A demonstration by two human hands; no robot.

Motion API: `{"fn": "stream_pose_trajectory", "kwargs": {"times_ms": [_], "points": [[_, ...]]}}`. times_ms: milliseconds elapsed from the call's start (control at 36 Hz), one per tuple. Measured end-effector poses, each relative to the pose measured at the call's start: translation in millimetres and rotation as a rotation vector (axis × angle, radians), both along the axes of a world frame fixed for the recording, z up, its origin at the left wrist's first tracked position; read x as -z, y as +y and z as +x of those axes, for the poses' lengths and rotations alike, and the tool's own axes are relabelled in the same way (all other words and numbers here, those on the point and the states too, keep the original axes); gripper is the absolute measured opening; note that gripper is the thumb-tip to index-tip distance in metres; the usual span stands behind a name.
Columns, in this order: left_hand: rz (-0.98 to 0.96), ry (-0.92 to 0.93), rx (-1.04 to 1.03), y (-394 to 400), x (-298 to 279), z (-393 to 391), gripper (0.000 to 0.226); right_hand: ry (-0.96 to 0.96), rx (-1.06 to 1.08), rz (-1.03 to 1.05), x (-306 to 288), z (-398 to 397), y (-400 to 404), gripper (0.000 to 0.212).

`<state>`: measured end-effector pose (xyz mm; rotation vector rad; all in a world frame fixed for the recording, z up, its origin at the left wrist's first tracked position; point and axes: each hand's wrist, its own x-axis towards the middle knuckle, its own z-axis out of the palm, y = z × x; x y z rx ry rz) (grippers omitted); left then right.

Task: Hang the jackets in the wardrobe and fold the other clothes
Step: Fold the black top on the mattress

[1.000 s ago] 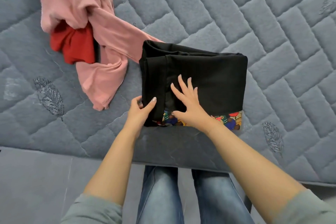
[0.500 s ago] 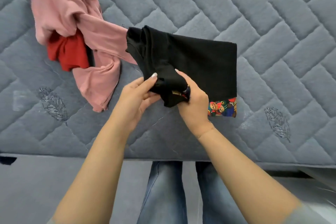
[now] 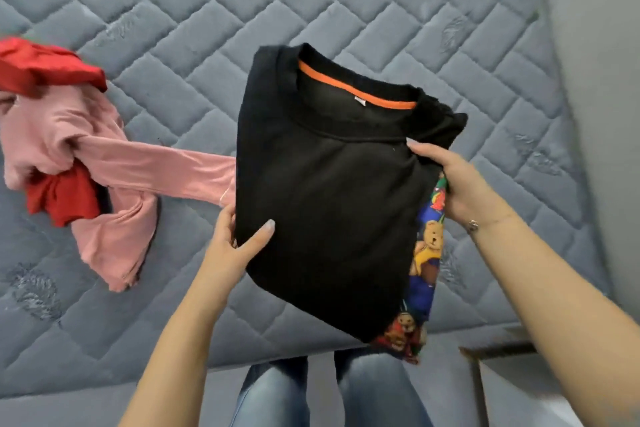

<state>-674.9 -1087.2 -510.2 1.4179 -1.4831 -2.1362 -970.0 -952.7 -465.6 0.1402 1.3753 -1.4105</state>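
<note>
A folded black sweatshirt (image 3: 329, 204) with an orange neck band and a teddy-bear print along its right edge is held up above the grey quilted mattress (image 3: 381, 3). My left hand (image 3: 232, 246) grips its lower left edge, thumb on top. My right hand (image 3: 457, 184) grips its right edge, fingers curled under the fabric. To the left on the mattress lies a crumpled pink long-sleeved top (image 3: 114, 184), one sleeve reaching toward the sweatshirt, tangled with a red garment (image 3: 48, 69).
The mattress front edge (image 3: 138, 374) runs across the bottom, with my jeans-clad legs (image 3: 332, 395) below it. A grey wall (image 3: 602, 80) rises at the right. A pale box-like edge (image 3: 502, 378) sits at the lower right.
The black sweatshirt lay folded on the mattress under my hands. Both hands gathered it, lifted it and turned it, so the collar now faces up.
</note>
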Motion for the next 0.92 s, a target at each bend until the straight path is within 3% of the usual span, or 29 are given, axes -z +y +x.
{"fn": "stream_pose_trajectory", "kwargs": {"times_ms": [83,194,306,417,528,667,750,778,833,917], "points": [[0.119,-0.143,0.137,27.5,37.9,-18.1,0.076,0.017,-0.062,0.176,51.7,-22.0,19.5,0.028],[0.18,-0.29,0.166,81.4,88.9,-27.4,0.03,0.201,-0.151,0.496,120.9,-17.3,68.3,0.027],[0.184,-0.361,0.012,117.2,104.1,-22.0,0.026,0.168,0.071,0.449,146.8,22.0,115.4,0.031],[0.166,-0.374,-0.063,129.8,101.7,-14.6,0.025,0.302,0.105,0.555,147.9,73.8,150.9,0.021],[0.136,-0.386,-0.042,135.4,101.3,-7.5,0.027,0.409,0.139,0.623,149.9,93.5,164.2,0.028],[0.17,-0.463,0.03,131.8,103.0,-5.8,0.032,0.34,0.101,0.623,154.6,99.4,175.3,0.03],[0.212,-0.411,-0.02,116.5,100.7,-13.6,0.01,0.294,0.125,0.55,152.6,86.4,171.0,0.013],[0.188,-0.394,-0.075,109.0,99.4,-17.6,0.024,0.279,0.151,0.526,151.6,79.9,167.2,0.008],[0.039,-0.37,-0.164,88.4,96.6,-30.4,0.041,0.28,0.206,0.47,151.2,63.0,157.0,0.018],[-0.186,-0.371,-0.189,52.2,96.8,-66.1,0.043,0.314,0.17,0.391,151.7,31.3,131.1,0.029]]}}
